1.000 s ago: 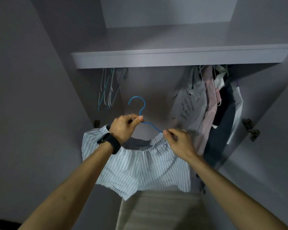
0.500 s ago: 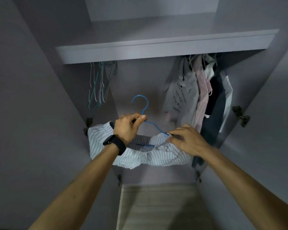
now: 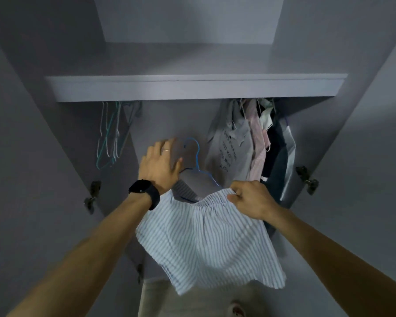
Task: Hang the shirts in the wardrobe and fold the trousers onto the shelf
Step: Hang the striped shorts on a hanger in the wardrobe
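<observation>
Head view: the right hand (image 3: 249, 200) pinches the gathered top edge of the striped shirt (image 3: 206, 243), draped on the blue hanger (image 3: 197, 156). The left hand (image 3: 160, 165) is beside its hook, fingers (image 3: 156, 149) straight and spread. The shirt hangs below the shelf (image 3: 192, 89), between bare hangers (image 3: 110, 143) and hung clothes (image 3: 249, 152).

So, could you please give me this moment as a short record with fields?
left hand: fingers straight, beside the blue hanger; contact unclear
right hand: pinches the gathered top edge of the striped garment
blue hanger: partly inside the garment, hook up and free, not yet hung
empty hangers: hang under the shelf, on the left
hung clothes: under the shelf, on the right
</observation>
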